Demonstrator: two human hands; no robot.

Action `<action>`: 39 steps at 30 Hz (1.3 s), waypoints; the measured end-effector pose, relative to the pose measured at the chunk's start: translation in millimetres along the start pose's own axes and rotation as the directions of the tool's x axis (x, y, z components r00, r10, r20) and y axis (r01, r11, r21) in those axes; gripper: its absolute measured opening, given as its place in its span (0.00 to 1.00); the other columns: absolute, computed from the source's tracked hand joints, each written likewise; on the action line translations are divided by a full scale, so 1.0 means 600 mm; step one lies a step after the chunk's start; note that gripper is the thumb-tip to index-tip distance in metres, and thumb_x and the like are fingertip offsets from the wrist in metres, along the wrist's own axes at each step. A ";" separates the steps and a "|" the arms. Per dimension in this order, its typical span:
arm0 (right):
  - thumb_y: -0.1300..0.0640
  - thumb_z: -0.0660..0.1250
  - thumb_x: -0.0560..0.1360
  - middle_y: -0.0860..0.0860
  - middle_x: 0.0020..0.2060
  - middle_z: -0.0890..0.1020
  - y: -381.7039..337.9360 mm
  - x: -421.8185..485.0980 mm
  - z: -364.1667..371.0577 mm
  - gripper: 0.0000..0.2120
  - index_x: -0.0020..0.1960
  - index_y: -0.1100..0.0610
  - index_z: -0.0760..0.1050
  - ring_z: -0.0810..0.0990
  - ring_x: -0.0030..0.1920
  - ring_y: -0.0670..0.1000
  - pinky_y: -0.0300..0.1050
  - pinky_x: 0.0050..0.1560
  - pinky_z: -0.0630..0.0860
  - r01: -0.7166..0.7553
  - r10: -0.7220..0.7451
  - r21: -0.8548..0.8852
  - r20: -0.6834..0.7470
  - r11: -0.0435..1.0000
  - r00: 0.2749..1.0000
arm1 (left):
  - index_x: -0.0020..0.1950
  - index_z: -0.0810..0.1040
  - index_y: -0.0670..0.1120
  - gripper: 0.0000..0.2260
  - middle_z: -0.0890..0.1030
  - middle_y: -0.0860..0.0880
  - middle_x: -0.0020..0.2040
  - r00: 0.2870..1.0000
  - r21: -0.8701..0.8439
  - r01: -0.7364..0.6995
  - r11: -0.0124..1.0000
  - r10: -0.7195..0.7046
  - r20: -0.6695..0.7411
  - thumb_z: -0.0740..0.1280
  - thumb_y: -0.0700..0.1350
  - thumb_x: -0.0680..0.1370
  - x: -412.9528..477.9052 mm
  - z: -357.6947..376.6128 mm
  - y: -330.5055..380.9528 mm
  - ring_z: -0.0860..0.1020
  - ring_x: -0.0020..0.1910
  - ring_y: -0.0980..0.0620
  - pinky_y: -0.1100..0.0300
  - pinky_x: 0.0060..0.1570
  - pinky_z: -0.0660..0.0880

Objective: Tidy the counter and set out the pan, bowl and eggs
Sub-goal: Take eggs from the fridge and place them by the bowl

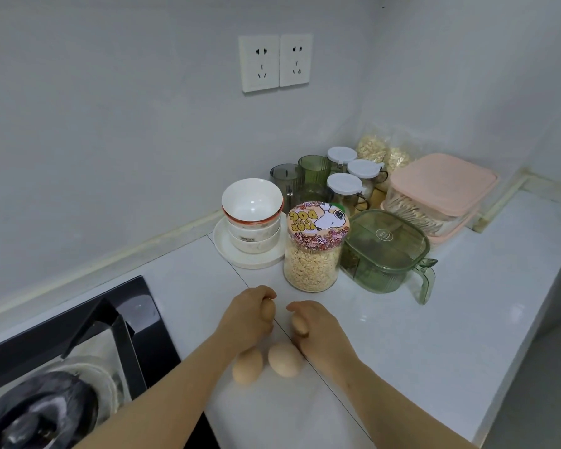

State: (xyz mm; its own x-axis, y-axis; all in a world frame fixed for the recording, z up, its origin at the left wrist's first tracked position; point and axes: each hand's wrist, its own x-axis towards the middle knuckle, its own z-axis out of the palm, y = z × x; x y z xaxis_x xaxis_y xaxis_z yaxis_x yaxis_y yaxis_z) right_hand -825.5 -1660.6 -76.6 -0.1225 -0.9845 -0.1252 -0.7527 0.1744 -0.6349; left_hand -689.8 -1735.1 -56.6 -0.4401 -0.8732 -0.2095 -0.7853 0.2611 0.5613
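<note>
Two eggs [285, 359] lie side by side on the counter [402, 351] in the head view, between the wrists; the left hand [248, 319] and right hand [319, 333] each curl round another egg [269, 311]. Light, smooth, brittle, they likely roll: cradle the middle gently

We hold an egg in each hand at the white counter [434, 335].
Our left hand [246, 317] curls round one egg [269, 311], our right hand [319, 332] round a second egg [299, 325]. A third egg [247, 366] and a fourth egg [285, 359] lie side by side nearer us. Behind stand stacked bowls [252, 205] on a plate [227, 251], an oat jar [313, 267] and a green lidded jug [386, 251].
</note>
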 end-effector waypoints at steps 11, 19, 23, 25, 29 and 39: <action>0.62 0.66 0.72 0.48 0.66 0.70 0.003 0.010 0.000 0.26 0.68 0.50 0.68 0.69 0.65 0.49 0.31 0.56 0.62 -0.045 0.045 0.022 -0.011 0.999 0.999 | 0.67 0.69 0.49 0.24 0.70 0.49 0.67 0.999 0.020 -0.020 1.000 0.019 0.032 0.67 0.39 0.73 0.002 0.003 -0.004 0.69 0.66 0.51 0.67 0.56 0.63; 0.63 0.69 0.69 0.50 0.65 0.70 0.006 0.004 -0.013 0.28 0.68 0.51 0.69 0.69 0.65 0.50 0.37 0.61 0.66 -0.105 0.107 0.088 -0.021 0.991 0.994 | 0.68 0.67 0.49 0.24 0.69 0.48 0.67 0.999 -0.004 0.003 1.000 -0.003 0.047 0.68 0.41 0.73 0.004 0.005 -0.003 0.69 0.66 0.50 0.65 0.57 0.64; 0.63 0.69 0.68 0.49 0.65 0.70 0.007 -0.002 -0.016 0.30 0.68 0.50 0.69 0.69 0.65 0.49 0.37 0.61 0.67 -0.136 0.140 0.109 -0.032 0.985 0.990 | 0.69 0.66 0.49 0.25 0.67 0.48 0.68 0.999 -0.018 0.014 1.000 -0.013 0.038 0.69 0.42 0.73 -0.001 0.009 -0.002 0.68 0.66 0.49 0.63 0.59 0.65; 0.63 0.69 0.67 0.48 0.65 0.70 0.007 -0.006 -0.019 0.30 0.68 0.49 0.68 0.69 0.65 0.49 0.38 0.61 0.68 -0.154 0.160 0.115 -0.047 0.981 0.986 | 0.69 0.65 0.49 0.26 0.65 0.48 0.69 1.000 -0.014 0.009 1.000 -0.009 -0.006 0.68 0.43 0.73 -0.005 0.008 0.004 0.68 0.66 0.48 0.60 0.62 0.65; 0.61 0.68 0.69 0.47 0.66 0.70 0.007 -0.019 -0.030 0.29 0.68 0.48 0.68 0.69 0.66 0.49 0.38 0.62 0.67 -0.148 0.162 0.132 -0.100 0.980 0.982 | 0.70 0.65 0.49 0.26 0.63 0.50 0.71 0.991 -0.046 -0.024 0.999 0.018 -0.133 0.67 0.43 0.74 -0.016 -0.005 0.022 0.63 0.69 0.47 0.57 0.65 0.64; 0.57 0.72 0.69 0.48 0.66 0.70 0.012 -0.105 -0.113 0.29 0.68 0.51 0.68 0.68 0.66 0.49 0.37 0.62 0.64 -0.103 0.130 0.126 -0.234 0.987 0.964 | 0.60 0.76 0.47 0.13 0.75 0.49 0.61 0.942 -0.086 -0.284 0.955 0.261 -0.211 0.66 0.42 0.75 -0.063 -0.008 0.137 0.72 0.60 0.52 0.64 0.54 0.66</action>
State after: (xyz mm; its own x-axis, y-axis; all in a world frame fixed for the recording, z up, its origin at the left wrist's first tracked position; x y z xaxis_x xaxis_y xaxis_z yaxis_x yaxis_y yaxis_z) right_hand -867.3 -1598.7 -21.5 -0.3670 -0.9299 -0.0251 -0.6484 0.2751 -0.7099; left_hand -735.5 -1682.6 0.9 -0.5275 -0.8413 0.1180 -0.5878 0.4618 0.6643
